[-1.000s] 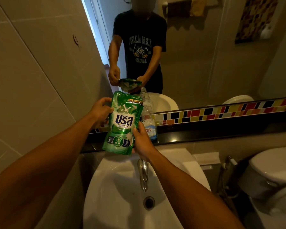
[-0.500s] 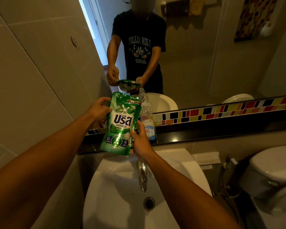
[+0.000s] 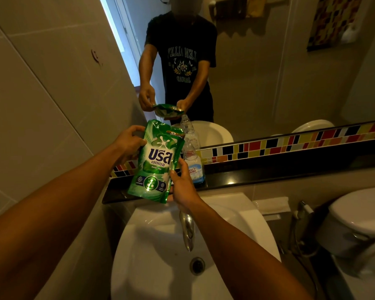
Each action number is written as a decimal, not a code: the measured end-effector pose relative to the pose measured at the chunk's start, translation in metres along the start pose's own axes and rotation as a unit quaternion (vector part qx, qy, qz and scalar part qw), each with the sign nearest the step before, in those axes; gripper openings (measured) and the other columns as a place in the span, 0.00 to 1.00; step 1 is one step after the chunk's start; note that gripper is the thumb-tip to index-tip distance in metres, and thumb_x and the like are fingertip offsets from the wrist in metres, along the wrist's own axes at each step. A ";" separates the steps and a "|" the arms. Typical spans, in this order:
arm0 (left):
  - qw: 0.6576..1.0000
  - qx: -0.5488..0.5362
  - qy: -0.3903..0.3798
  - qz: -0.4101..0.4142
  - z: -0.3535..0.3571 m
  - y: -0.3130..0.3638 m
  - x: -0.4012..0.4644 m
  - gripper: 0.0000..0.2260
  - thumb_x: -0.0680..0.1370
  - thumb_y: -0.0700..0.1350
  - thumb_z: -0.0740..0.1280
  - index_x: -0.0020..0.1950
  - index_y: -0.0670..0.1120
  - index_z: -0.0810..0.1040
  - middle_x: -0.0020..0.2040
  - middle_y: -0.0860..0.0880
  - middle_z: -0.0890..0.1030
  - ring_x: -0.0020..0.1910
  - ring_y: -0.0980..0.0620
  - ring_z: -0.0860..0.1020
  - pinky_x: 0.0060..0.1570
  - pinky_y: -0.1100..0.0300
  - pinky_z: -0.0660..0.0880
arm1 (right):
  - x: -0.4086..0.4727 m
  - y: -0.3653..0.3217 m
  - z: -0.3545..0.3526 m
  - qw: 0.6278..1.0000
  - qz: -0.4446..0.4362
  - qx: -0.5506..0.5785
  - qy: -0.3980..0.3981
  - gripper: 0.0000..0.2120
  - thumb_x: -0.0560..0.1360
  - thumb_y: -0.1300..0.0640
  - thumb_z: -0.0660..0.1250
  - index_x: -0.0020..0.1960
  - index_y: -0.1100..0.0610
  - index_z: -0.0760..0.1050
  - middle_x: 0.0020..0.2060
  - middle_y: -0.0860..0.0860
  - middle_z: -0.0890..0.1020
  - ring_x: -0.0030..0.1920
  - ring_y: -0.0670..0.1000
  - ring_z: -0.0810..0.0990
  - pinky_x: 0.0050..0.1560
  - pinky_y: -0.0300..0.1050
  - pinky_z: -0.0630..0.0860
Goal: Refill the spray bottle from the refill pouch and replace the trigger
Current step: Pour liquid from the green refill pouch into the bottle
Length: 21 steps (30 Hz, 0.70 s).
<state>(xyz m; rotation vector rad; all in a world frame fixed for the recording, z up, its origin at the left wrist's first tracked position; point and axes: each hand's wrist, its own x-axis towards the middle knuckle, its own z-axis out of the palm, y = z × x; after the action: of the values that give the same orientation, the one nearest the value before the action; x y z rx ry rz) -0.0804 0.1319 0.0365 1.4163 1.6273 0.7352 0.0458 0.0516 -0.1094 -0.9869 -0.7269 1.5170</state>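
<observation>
I hold a green refill pouch (image 3: 156, 161) with white lettering upright above the back of the sink. My left hand (image 3: 129, 144) grips its upper left corner from behind. My right hand (image 3: 182, 182) holds its lower right edge. Just behind the pouch, a clear spray bottle (image 3: 193, 161) with a little blue liquid stands on the black ledge (image 3: 268, 172); its neck is bare, with no trigger on it. The trigger is not in view.
A white sink (image 3: 160, 245) with a chrome tap (image 3: 187, 230) lies below my hands. A mirror above the ledge reflects me. A toilet (image 3: 359, 215) and a hose sprayer (image 3: 301, 211) stand at the right. A tiled wall closes the left side.
The pouch and both hands have shifted slightly left and tilted a little; my grip on it is unchanged. The bottle has not moved.
</observation>
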 end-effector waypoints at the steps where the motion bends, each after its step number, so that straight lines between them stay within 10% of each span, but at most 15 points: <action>1: 1.000 0.000 0.002 -0.001 0.000 0.000 0.001 0.21 0.81 0.35 0.62 0.71 0.52 0.70 0.55 0.42 0.78 0.46 0.48 0.78 0.38 0.55 0.76 | 0.000 0.000 0.000 1.000 0.003 0.001 -0.001 0.24 0.86 0.54 0.60 0.77 0.36 0.61 0.62 0.46 0.79 0.61 0.58 0.83 0.48 0.62 0.85; 21: 0.999 0.034 -0.001 0.000 -0.005 0.005 0.009 0.21 0.80 0.35 0.63 0.71 0.52 0.71 0.60 0.40 0.80 0.50 0.45 0.79 0.38 0.54 0.75 | 0.002 0.002 0.007 0.999 0.003 0.037 -0.002 0.21 0.86 0.55 0.60 0.66 0.28 0.64 0.70 0.53 0.77 0.63 0.60 0.82 0.54 0.71 0.82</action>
<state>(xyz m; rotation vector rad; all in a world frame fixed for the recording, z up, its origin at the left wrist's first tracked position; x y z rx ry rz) -0.0826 0.1421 0.0415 1.4651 1.6635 0.6845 0.0384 0.0532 -0.1086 -0.9316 -0.6668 1.5399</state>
